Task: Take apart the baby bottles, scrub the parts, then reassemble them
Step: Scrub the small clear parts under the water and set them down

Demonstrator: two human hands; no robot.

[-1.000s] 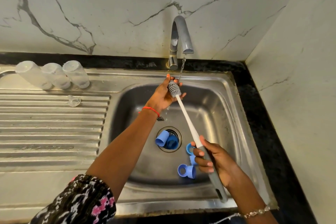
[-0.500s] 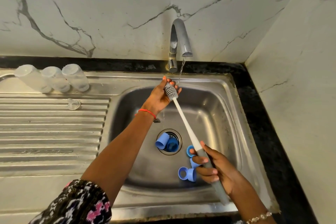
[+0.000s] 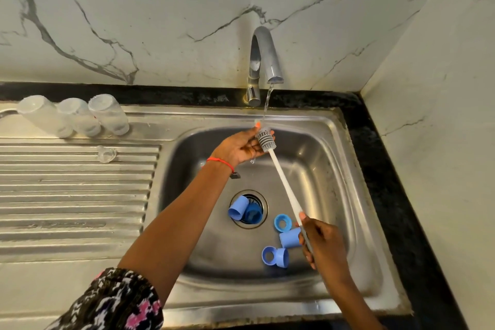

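My right hand [image 3: 325, 245] grips the grey handle of a long white bottle brush [image 3: 284, 185]. Its grey ribbed head [image 3: 265, 139] sits under the running tap stream, cupped by the fingers of my left hand [image 3: 242, 146]. Three clear bottle bodies [image 3: 77, 116] stand upside down at the back left of the drainboard, with a clear teat [image 3: 106, 154] in front of them. Several blue caps and rings lie in the sink basin: two over the drain [image 3: 245, 209], a ring [image 3: 282, 222], a cap [image 3: 289, 238] and a ring with cap [image 3: 276, 256].
The chrome tap [image 3: 263, 61] runs a thin stream of water into the steel sink [image 3: 334, 169]. A ribbed steel drainboard [image 3: 75, 195] lies to the left. Marble walls close in behind and on the right, with a black counter strip [image 3: 396, 195] along the sink.
My right hand has rolled over on the brush handle, so the handle's end is now hidden. The left hand's fingers have shifted slightly around the brush head under the stream.
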